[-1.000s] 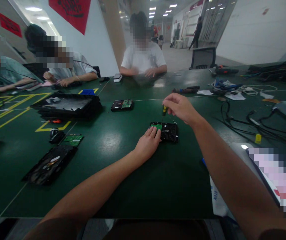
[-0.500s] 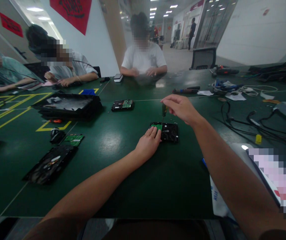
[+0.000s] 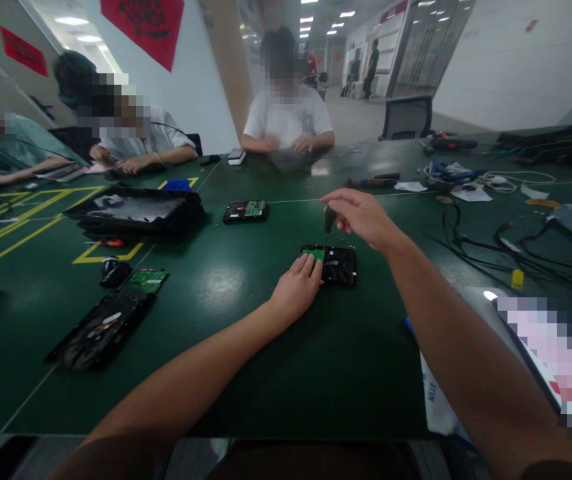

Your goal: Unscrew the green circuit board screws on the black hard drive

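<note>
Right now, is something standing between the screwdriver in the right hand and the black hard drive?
Nothing visible. The right hand holds the small dark-handled screwdriver upright above the black hard drive; the left hand rests on its near-left edge, beside the tip.

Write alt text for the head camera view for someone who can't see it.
A person's right hand holds a screwdriver upright over a hard drive on a green table, while the left hand presses the drive's near left corner. Other people sit across the table.

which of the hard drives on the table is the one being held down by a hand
The hard drive at table centre, pinned by the left hand beneath the screwdriver; the other drives lie untouched.
</note>
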`<state>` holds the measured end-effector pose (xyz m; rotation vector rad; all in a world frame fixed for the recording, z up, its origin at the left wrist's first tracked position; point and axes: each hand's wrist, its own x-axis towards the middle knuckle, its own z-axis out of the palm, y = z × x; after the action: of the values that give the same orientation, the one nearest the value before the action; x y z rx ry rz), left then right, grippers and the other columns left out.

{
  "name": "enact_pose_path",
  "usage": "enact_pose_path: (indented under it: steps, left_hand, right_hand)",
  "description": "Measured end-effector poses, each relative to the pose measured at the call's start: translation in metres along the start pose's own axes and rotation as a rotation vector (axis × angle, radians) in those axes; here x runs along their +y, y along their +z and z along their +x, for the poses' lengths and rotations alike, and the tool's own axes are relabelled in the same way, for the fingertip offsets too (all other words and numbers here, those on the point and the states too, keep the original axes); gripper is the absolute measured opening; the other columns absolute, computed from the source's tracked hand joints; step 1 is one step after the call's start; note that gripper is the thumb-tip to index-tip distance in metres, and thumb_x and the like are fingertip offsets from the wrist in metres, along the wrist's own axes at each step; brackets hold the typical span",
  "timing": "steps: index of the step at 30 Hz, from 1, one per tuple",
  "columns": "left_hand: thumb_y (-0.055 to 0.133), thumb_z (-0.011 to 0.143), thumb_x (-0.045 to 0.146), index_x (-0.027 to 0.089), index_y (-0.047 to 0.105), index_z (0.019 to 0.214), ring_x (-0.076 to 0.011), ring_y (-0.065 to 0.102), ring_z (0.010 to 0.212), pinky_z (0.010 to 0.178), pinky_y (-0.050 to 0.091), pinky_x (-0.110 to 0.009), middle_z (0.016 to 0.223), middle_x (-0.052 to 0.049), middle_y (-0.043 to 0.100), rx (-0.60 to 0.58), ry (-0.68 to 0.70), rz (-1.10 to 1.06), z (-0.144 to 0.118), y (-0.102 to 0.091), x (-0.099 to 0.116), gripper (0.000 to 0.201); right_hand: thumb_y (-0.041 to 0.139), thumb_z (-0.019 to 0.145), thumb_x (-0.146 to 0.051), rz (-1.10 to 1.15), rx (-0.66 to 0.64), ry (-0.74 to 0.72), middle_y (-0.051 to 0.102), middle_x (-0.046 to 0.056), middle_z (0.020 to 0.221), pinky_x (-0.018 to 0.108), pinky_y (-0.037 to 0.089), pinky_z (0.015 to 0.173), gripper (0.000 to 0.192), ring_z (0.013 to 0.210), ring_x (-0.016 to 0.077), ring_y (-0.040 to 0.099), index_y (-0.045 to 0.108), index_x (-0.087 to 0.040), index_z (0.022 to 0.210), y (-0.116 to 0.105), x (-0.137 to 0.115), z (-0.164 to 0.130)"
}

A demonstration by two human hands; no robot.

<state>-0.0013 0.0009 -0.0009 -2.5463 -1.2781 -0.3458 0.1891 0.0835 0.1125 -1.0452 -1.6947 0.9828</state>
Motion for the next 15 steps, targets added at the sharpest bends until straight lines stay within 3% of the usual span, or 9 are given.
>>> enact_pose_path:
  steps: [5, 10, 15]
  left_hand:
    - [0.050, 0.107, 0.028, 0.006, 0.056, 0.145, -0.0335, 0.054, 0.144, 0.117, 0.050, -0.045, 0.149, -0.023, 0.059, -0.001, 0.009, 0.008, 0.0002, 0.0001, 0.0003, 0.045]
    - [0.050, 0.107, 0.029, 0.006, 0.056, 0.145, -0.0337, 0.055, 0.143, 0.116, 0.050, -0.045, 0.148, -0.023, 0.060, -0.002, 0.014, 0.014, 0.0004, -0.0001, -0.0004, 0.045]
    - [0.051, 0.107, 0.028, 0.006, 0.056, 0.145, -0.0326, 0.055, 0.143, 0.117, 0.049, -0.044, 0.148, -0.023, 0.060, 0.009, 0.016, 0.019, 0.0004, -0.0004, -0.0004, 0.044]
  right_hand:
    - [0.070, 0.091, -0.037, -0.048, 0.059, -0.008, 0.069, 0.003, 0.081, 0.026, 0.037, 0.048, 0.017, 0.058, 0.0098, 0.054, 0.067, -0.020, 0.091, -0.0008, -0.0014, -0.0023]
    - [0.065, 0.094, -0.039, 0.016, -0.001, 0.013, 0.076, 0.006, 0.099, 0.026, 0.036, 0.046, 0.018, 0.055, 0.0081, 0.053, 0.067, -0.021, 0.098, 0.0003, -0.0039, -0.0024]
    - [0.059, 0.097, -0.035, 0.020, -0.030, 0.014, 0.073, 0.005, 0.095, 0.028, 0.038, 0.048, 0.022, 0.057, 0.0101, 0.055, 0.072, -0.022, 0.107, 0.0005, -0.0045, -0.0028]
